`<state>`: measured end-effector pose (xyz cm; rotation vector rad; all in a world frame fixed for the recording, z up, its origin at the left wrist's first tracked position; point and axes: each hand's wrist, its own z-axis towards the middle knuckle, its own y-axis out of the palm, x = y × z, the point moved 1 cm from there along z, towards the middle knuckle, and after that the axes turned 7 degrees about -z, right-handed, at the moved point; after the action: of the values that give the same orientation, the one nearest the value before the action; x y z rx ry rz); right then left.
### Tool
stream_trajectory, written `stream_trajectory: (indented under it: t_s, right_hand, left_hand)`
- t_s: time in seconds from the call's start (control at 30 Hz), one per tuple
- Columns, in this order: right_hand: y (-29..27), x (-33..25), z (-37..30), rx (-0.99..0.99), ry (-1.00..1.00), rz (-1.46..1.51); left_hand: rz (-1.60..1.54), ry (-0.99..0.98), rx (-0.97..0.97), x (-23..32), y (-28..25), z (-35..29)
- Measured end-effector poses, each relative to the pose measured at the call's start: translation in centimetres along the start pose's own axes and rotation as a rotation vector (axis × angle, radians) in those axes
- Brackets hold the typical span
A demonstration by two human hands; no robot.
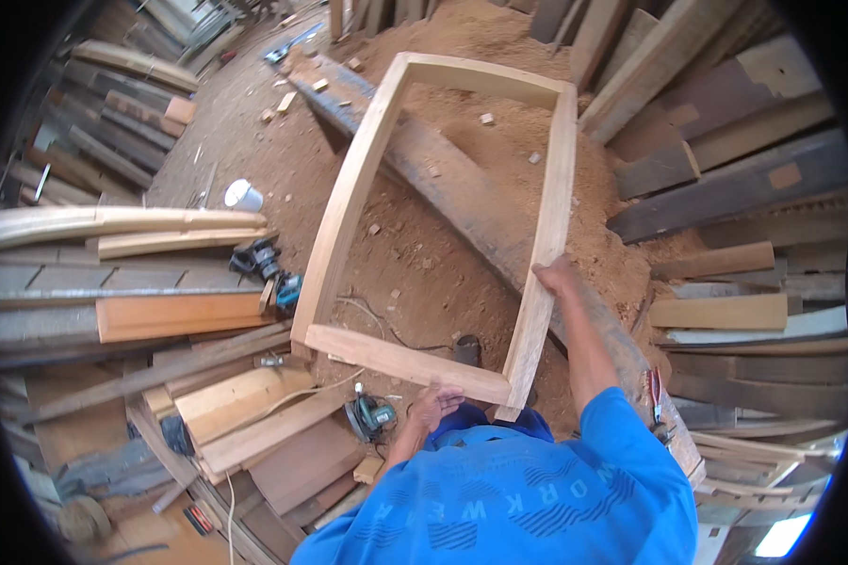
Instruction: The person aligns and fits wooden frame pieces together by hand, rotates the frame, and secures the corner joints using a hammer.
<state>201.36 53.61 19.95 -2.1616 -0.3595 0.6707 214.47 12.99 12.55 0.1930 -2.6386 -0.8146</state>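
A pale four-sided wooden frame (353,188) is in front of me, its far rail bowed and its near rail short and thick. My right hand (558,277) is closed round the right side rail, roughly two thirds of the way down. At the near rail, my left hand (435,403) grips the edge close to my body, its fingers partly hidden by the wood. Under the frame a long, dusty plank (452,188) runs diagonally from far left to near right. Whether the frame touches this plank I cannot tell.
Stacked boards (735,188) line the right side, and more timber (179,318) fills the left. A black and blue power tool (259,259), a green power tool (371,414) and a white bucket (243,195) are on the left. Red-handled pliers (655,386) lie at right.
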Motion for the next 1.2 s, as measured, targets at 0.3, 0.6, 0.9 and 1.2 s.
stream_trajectory:
  t_s: [0.3, 0.6, 0.9, 1.2]
  right_hand:
    - [2.6, 0.5, -0.3, 0.107, -0.175, -0.071]
    - [8.9, 0.8, -6.2, -0.164, -0.119, 0.156]
    - [-3.5, 0.0, -4.8, -0.098, -0.431, -0.404]
    - [-5.0, -5.8, 4.4, 0.249, -0.741, -0.981]
  left_hand:
    - [-0.158, 0.442, 0.409, -4.9, -1.0, 6.6]
    - [-0.459, 0.568, 0.331, 3.6, -4.0, -0.2]
    - [-0.420, 0.665, 0.355, 8.4, -10.0, -1.7]
    - [-0.334, 0.639, 0.364, 13.9, -14.7, -2.6]
